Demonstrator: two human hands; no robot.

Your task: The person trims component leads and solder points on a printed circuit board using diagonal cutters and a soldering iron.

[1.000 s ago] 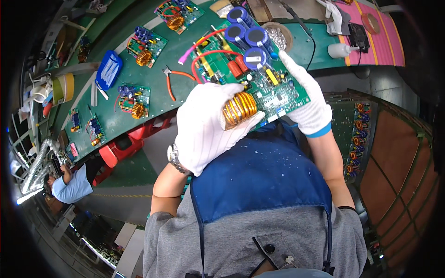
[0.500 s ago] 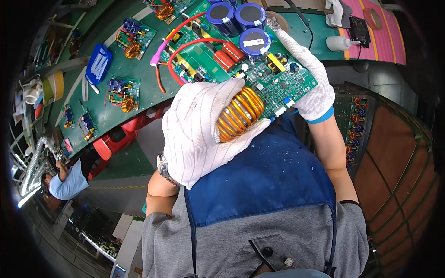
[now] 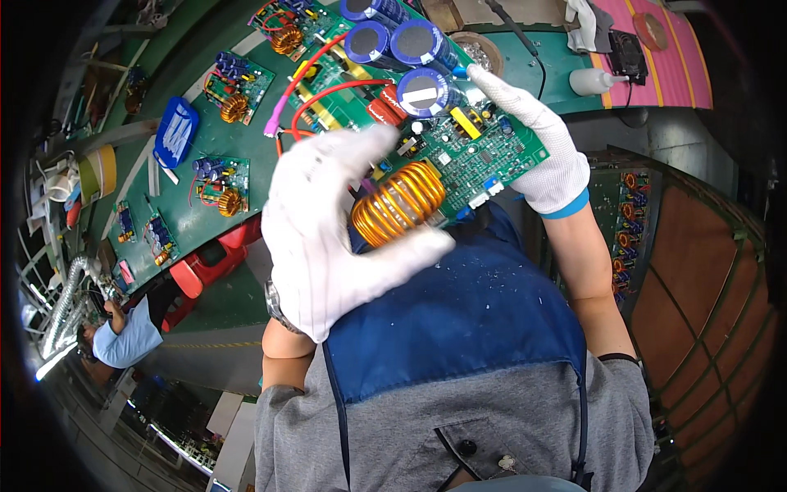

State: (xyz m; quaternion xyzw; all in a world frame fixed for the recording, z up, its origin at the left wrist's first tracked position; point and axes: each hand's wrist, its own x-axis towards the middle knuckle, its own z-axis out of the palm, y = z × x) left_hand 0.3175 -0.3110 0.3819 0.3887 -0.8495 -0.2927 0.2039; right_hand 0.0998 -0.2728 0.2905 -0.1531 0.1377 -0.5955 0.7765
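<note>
A large green circuit board (image 3: 492, 152) is held up before my chest, tilted over the bench edge. My right hand (image 3: 545, 139), in a white glove, grips its right side, thumb along the upper edge and the other fingers hidden beneath. At the board's near edge sits a copper-wound toroid coil (image 3: 399, 203). Around that coil my gloved left hand (image 3: 316, 221) is spread, thumb and fingers apart and slightly blurred. Tall blue capacitors (image 3: 423, 93) stand on the board's far part, beside red film capacitors (image 3: 384, 107) and a yellow transformer (image 3: 466, 123). Thick red wires (image 3: 336, 88) loop off its left side.
Smaller-looking boards with coils (image 3: 223, 187) lie along the green bench (image 3: 262, 176) to the left, near a blue tray (image 3: 175, 131). At back right are a white bottle (image 3: 592, 81), a soldering iron (image 3: 515, 29) and a pink mat (image 3: 668, 70). A red stool (image 3: 209, 266) stands below; a person (image 3: 127, 332) sits far left.
My left hand has loosened from the coil, its fingers opening and drawing left. The board and coil have shifted slightly left, while my right hand keeps its grip.
</note>
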